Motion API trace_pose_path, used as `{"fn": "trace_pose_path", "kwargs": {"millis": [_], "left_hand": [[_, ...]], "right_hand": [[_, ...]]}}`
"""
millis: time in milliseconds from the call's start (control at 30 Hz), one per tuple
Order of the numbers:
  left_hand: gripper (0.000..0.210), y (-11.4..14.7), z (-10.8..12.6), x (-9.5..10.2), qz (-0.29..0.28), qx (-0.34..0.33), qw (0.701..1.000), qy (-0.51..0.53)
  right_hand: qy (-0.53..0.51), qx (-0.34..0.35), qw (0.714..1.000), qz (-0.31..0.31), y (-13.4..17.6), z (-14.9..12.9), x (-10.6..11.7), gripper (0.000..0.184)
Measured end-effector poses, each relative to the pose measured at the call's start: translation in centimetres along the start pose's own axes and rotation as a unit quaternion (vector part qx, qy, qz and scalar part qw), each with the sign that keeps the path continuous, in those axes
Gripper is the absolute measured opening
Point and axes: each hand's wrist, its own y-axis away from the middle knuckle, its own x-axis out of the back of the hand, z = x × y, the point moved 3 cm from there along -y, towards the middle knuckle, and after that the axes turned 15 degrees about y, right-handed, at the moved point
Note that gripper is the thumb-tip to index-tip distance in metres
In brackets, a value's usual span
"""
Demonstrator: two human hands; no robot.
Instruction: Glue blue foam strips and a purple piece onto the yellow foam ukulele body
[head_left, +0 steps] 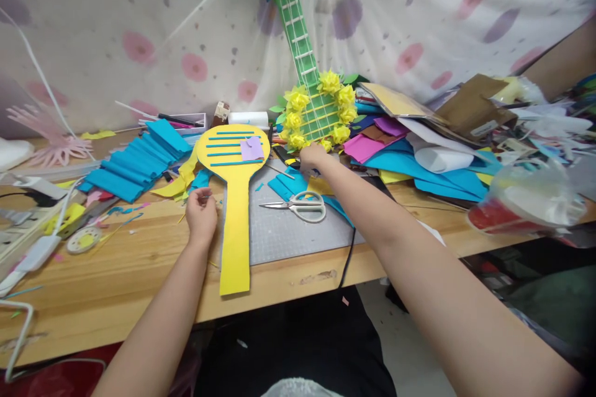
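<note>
A yellow guitar-shaped cutout (236,217) lies on the grey cutting mat (274,242), with blue strips and a small purple paper piece (252,148) on its round end. My left hand (202,217) rests just left of its neck, fingers loosely curled and seemingly holding nothing. Farther off, my right hand (313,158) reaches to the foot of a green paper guitar (305,68) trimmed with yellow paper flowers; its fingertips are hidden. Scissors with pale handles (307,206) lie on the mat between the cutout and my right forearm, beside blue paper scraps (287,183).
Pleated blue crepe paper (135,164) lies at the left, near a tape roll (84,239) and a power strip (13,248). Coloured sheets (419,167) pile up at the right, by a clear plastic tub (521,198). A patterned curtain (195,12) hangs behind.
</note>
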Motion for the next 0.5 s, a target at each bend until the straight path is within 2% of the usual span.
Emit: {"fn": "trace_pose_path", "kwargs": {"millis": [167,300,367,500], "left_hand": [[0.021,0.1,0.1,0.1,0.001,-0.008,1.0,-0.013],[0.02,0.3,0.5,0.4,0.018,0.008,1.0,-0.006],[0.019,0.4,0.7,0.2,0.018,0.009,1.0,-0.007],[0.019,0.3,0.6,0.0,0.008,0.003,1.0,-0.009]], "right_hand": [[0.037,0.01,0.999,-0.002,-0.5,-0.1,0.7,0.041],[0.03,0.017,0.999,-0.034,0.0,2.6,2.0,0.039],[-0.007,0.044,0.997,-0.061,0.5,4.0,2.6,0.036],[-0.026,0.046,0.997,-0.061,1.1,5.4,3.1,0.031]]}}
